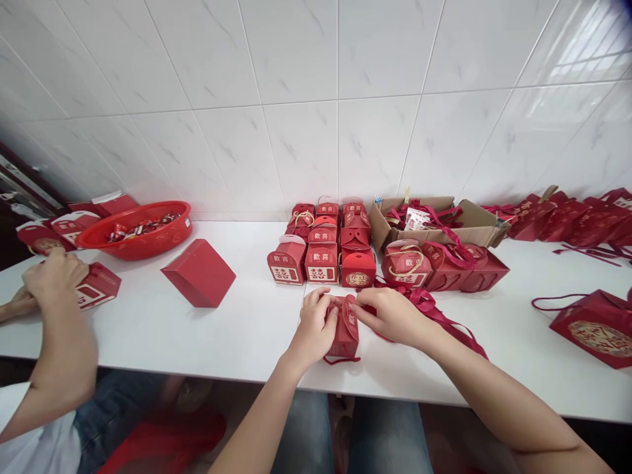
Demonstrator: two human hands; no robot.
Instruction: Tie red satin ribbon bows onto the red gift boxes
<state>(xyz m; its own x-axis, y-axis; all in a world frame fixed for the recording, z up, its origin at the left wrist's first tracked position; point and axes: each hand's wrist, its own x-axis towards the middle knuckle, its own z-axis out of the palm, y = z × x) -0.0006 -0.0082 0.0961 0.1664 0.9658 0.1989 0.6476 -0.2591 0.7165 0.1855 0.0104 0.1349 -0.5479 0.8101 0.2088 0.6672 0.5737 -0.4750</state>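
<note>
A small red gift box (344, 341) stands near the table's front edge, with a dark red cord loop lying at its base. My left hand (316, 326) holds the top of this box from the left, thumb and fingers closed on it. From the right, my right hand (388, 311) pinches the box's rounded top flap (350, 316) between thumb and fingers. Dark red ribbon (434, 306) lies behind and beside my right hand. Just beyond my hands stand rows of closed red boxes (322, 263), some with twisted gold cord.
A cardboard carton (476, 230) holds ribbons. To the left are a plain red box (200, 273) and a red basin (135, 250) of wrapped sweets. Another person's hands (54, 280) work on a box at far left. A corded red box (595, 326) sits at right.
</note>
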